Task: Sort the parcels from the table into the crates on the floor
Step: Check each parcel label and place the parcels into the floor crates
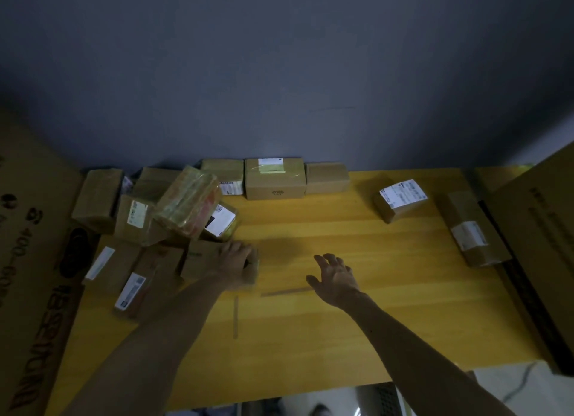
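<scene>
View from above the yellow wooden table (341, 338), which stands against a grey wall (279, 58).

**Hands.** The left hand (236, 260) lies on a small cardboard parcel (202, 265) at the near edge of the left-hand pile. Its fingers bend over the parcel's top and right end, gripping it. The frame is blurred here, so the thumb cannot be made out. The right hand (335, 275) hovers over bare table, well apart from every parcel. It is wide open with the fingers spread, and it holds nothing.

**Parcels, all on the table.**
- The left pile holds at least eight, counting the gripped one. It is too crowded and dim for an exact count. Among them, a tape-wrapped parcel (188, 204) sits tilted on top, and a flat parcel with a white label (135, 288) lies nearest the front-left edge.
- Three stand in a row against the wall. The middle box (275, 178) is the largest of them.
- Two lie on the right, apart from each other: a labelled box (400, 199) and a longer box (475, 232) at the table's right edge.

**Surroundings.** Two large cartons flank the table, one on the left (31, 260) and one on the right (543, 229). Two strips of tape (236, 316) are stuck to the tabletop near the front.
</scene>
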